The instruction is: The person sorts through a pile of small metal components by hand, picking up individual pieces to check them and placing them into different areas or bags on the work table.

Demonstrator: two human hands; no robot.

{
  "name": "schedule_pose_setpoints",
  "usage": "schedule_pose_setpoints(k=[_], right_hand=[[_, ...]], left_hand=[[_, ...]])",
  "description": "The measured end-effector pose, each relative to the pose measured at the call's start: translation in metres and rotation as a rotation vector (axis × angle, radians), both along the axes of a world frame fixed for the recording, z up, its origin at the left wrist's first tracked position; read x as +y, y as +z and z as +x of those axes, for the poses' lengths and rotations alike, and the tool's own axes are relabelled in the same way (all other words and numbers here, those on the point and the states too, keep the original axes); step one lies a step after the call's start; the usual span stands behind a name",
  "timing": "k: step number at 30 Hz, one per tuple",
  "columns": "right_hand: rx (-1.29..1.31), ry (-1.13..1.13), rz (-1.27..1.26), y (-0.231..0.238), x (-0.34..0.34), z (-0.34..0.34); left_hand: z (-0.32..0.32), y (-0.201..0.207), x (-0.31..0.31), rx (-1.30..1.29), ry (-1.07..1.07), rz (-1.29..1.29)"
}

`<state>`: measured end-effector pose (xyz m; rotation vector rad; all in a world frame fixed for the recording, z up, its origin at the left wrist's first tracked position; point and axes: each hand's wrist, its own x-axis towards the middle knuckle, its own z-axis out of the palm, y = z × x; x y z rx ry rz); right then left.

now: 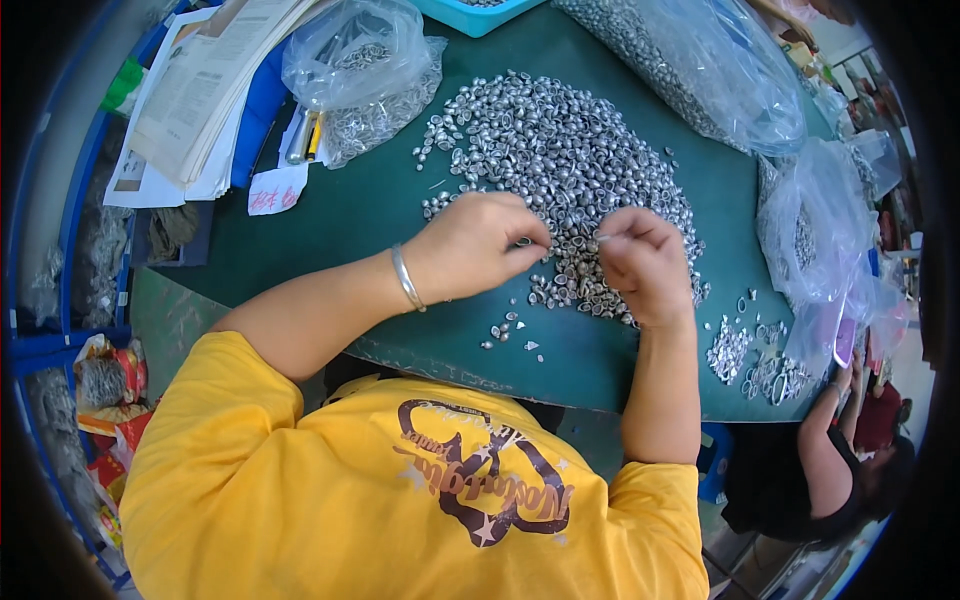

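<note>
A large heap of small, rounded silver metal pieces [560,130] covers the middle of the green tabletop [330,230]. At the heap's near left edge is my left hand [485,240], thumb and forefinger pinched together; a small dark-and-silver piece shows between the fingers. My right hand [648,265] hovers over the heap's near right side with fingers curled and slightly blurred. A tiny pale bit shows at its fingertips, too small to name. The two hands are apart. Several loose silver pieces [503,328] lie between the heap and the table's near edge.
Bags of metal pieces stand at the back left [385,110], back right [700,70] and right [810,220]. Papers [205,100] and pens [314,137] lie at left, a blue tray [480,15] at the back. Small flat metal parts [730,350] lie at right, near another person [815,470].
</note>
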<state>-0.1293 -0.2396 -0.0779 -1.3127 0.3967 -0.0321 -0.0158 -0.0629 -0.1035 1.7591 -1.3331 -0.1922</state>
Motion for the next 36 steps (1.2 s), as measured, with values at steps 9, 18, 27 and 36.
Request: schedule_pose_setpoints(k=[9,18,27,36], right_hand=[[-0.121,0.12,-1.261,-0.016,0.03,0.002],[0.091,0.065,-0.806,-0.001,0.024,0.004],[-0.05,0.29,-0.749,0.002,0.013,-0.008],[0.056,0.291,-0.668,0.001,0.024,-0.007]], left_hand=[[-0.011,-0.015,-0.004,-0.327,0.02,0.111],[0.003,-0.004,0.0,-0.009,0.057,-0.007],[-0.002,-0.012,0.006,-0.223,-0.045,0.116],[-0.001,-0.01,0.0,-0.254,-0.03,0.042]])
